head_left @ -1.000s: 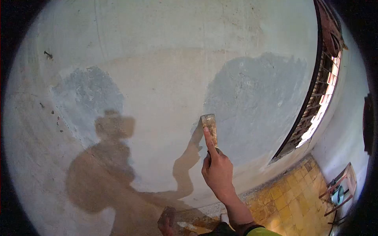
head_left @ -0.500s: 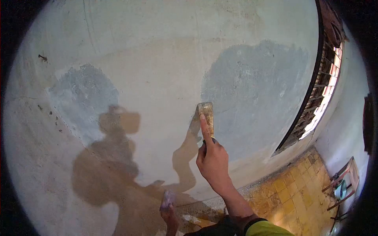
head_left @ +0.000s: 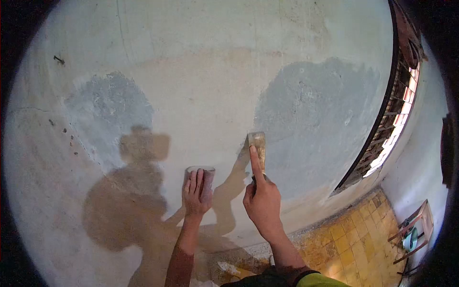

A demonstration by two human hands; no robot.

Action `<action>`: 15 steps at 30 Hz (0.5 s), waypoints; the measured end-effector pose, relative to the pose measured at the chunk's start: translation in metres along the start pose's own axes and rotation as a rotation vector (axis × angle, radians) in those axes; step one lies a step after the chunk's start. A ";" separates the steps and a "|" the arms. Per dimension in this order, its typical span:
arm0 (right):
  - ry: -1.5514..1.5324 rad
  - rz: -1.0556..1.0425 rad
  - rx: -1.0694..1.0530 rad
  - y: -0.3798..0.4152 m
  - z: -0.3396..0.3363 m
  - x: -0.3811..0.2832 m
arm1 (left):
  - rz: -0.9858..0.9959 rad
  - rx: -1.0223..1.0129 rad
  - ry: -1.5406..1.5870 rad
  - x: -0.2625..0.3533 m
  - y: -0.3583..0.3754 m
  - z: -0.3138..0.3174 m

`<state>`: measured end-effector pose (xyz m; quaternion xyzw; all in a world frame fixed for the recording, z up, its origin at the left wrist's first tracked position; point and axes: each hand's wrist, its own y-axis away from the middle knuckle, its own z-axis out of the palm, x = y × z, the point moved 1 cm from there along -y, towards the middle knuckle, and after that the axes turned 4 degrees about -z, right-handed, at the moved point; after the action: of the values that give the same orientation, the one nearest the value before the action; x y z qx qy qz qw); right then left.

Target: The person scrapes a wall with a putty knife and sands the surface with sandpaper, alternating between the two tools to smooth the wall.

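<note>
My right hand [head_left: 264,203] is closed around the handle of a putty knife [head_left: 259,139]. Its index finger lies along the worn, stained blade, whose end is at the wall by the lower left edge of the large grey patch [head_left: 315,103]. My left hand [head_left: 195,198] is pressed toward the wall [head_left: 205,95], left of the knife. It holds a curled purplish-brown sheet that looks like sandpaper [head_left: 207,184], fingers lying over it. Whether the sheet wraps a block is hidden. A smaller grey patch [head_left: 112,105] is farther left.
My shadow falls across the lower left of the wall. A nail [head_left: 59,60] sticks out at upper left. On the right are a louvred window [head_left: 394,105], yellow floor tiles [head_left: 349,234], and a wooden chair [head_left: 423,215] near a light-blue bucket [head_left: 410,240].
My left hand has risen from the bottom of the view to the wall with the sandpaper. The putty knife and my right hand appear slightly lower and farther right in view.
</note>
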<state>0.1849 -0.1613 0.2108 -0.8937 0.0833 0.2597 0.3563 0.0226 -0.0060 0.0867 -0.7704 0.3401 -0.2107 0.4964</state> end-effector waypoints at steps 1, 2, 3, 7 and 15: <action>0.005 0.007 -0.003 -0.005 -0.001 -0.001 | 0.050 -0.014 -0.153 -0.005 0.003 0.008; -0.009 -0.035 0.064 -0.013 -0.001 -0.004 | 0.048 -0.022 -0.144 -0.008 0.009 0.014; -0.024 -0.077 0.131 -0.017 -0.001 -0.006 | 0.108 0.026 -0.190 -0.006 0.005 0.010; -0.016 0.006 0.032 0.000 -0.001 -0.005 | 0.155 0.085 -0.222 -0.008 0.005 0.009; 0.028 0.042 0.056 0.000 -0.005 -0.007 | 0.197 0.072 -0.222 -0.013 0.014 0.015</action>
<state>0.1811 -0.1645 0.2172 -0.8850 0.1142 0.2519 0.3745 0.0191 0.0090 0.0682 -0.7338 0.3492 -0.0868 0.5763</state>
